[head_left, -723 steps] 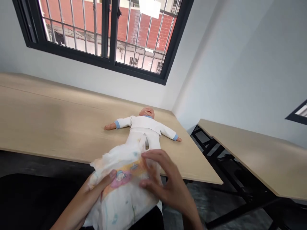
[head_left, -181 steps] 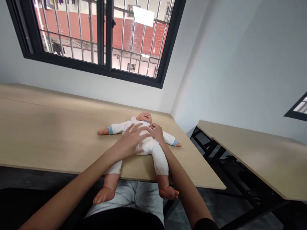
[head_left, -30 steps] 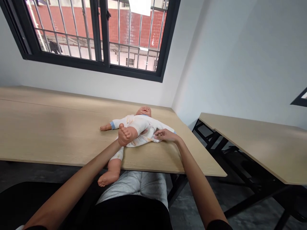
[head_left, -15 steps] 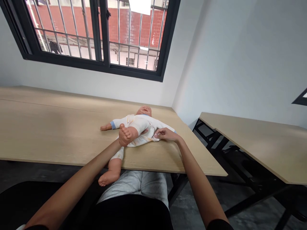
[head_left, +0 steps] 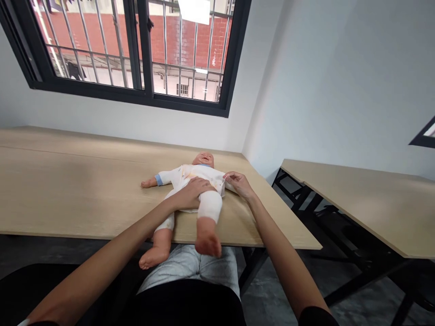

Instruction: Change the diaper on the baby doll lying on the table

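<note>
A baby doll point(head_left: 210, 208) in a white outfit with blue cuffs lies on its back on the table, head toward the window and feet over the near edge. Across the doll's lower belly and the top of one thigh rests my left hand point(head_left: 193, 192), its fingers stretched out. My right hand point(head_left: 238, 181) is at the doll's side by one arm, thumb and fingertips pinching a bit of the white outfit point(head_left: 221, 182). That arm of the doll is partly hidden by my right hand.
The light wooden table point(head_left: 84, 190) stands against the wall beneath a barred window point(head_left: 136, 54). To the right, past a gap, is a second wooden table point(head_left: 356, 194) on black folding legs. A dark chair point(head_left: 34, 290) is at lower left.
The doll's raised leg has come down and now points toward me. My left hand has moved from beneath that leg to on top of the belly and thigh. My right hand has risen slightly.
</note>
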Demonstrator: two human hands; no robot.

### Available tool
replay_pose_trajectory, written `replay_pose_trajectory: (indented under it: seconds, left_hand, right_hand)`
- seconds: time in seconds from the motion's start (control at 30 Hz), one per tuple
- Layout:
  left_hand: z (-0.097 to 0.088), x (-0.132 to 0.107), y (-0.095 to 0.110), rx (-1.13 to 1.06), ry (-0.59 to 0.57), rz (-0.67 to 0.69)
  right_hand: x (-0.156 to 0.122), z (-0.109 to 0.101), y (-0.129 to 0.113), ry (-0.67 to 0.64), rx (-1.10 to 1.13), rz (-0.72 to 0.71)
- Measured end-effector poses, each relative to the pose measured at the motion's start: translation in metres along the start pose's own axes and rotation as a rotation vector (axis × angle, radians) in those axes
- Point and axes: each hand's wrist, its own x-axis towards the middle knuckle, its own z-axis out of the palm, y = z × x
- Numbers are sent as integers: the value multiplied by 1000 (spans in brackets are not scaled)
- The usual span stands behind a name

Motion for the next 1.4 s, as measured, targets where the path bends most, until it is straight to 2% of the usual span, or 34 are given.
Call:
replay_pose_trajectory:
  seconds: [0.17, 0.3, 0.37, 0.53, 0.7, 0.77, 0.93, 1.13, 1.27, 1.4]
  left_hand:
    - [-7, 2, 31, -63, -50, 62]
    - [1, 8, 33, 22, -65, 78]
    - [8, 10, 30, 123, -84, 93]
    - [21, 8, 21, 352, -131, 87]
    - [20, 5, 12, 338, 2, 2]
    - [21, 6, 11, 362, 12, -52]
    - [29, 12, 17, 482, -58, -144]
    - [33, 13, 28, 535, 16, -231]
    - [33, 10, 33, 556, 61, -285]
    - [33, 10, 32, 568, 113, -235]
  right_hand:
    - [8, 13, -6, -75, -32, -51]
    - [18, 27, -6, -209, -35, -10]
    - [19, 31, -5, -230, -22, 27]
    - [14, 28, -5, -165, 37, 63]
    - [10, 24, -9, -101, 147, 106]
    - [8, 26, -11, -120, 134, 94]
    - [5, 35, -17, -165, -5, 84]
    - [3, 43, -17, -111, -36, 16]
    - [6, 46, -9, -65, 18, 44]
    - [10, 46, 0, -16, 58, 53]
